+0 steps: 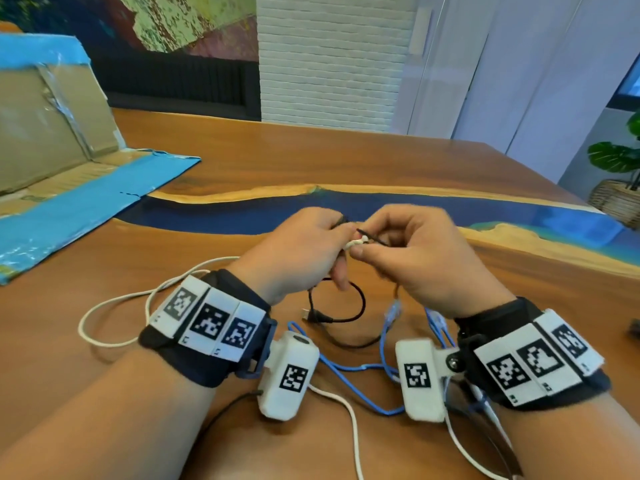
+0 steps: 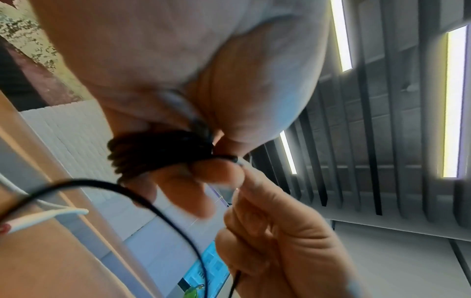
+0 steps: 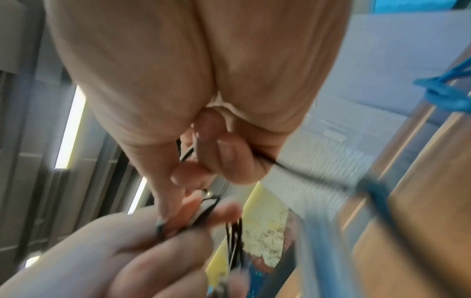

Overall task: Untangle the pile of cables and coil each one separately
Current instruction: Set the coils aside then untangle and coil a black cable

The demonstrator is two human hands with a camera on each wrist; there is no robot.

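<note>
- Wooden table (image 1: pixel 242 168) with a blue resin band across it; white brick wall and pale curtains behind.
- Flattened cardboard with blue tape (image 1: pixel 62 161) at far left of the table; potted plant in a woven basket (image 1: pixel 620 181) at far right.
- Both hands raised above the table, fingertips meeting at a small knot.
- Left hand (image 1: pixel 294 251): fingers curled, gripping a tight bundle of black cable (image 2: pixel 158 153) wound in several turns; a loose black strand hanging down to a loop with a USB plug (image 1: pixel 337 306) lying on the table.
- Right hand (image 1: pixel 412 251): thumb and forefinger pinching the black cable's thin end beside a small white tie (image 1: pixel 358 242); other fingers curled in.
- White cable (image 1: pixel 114 306) looping on the table left of the left wrist, another stretch running toward the near edge.
- Blue cable (image 1: pixel 349 367) lying tangled on the table between and under the 2 wrists, clear plugs near the right wrist.
</note>
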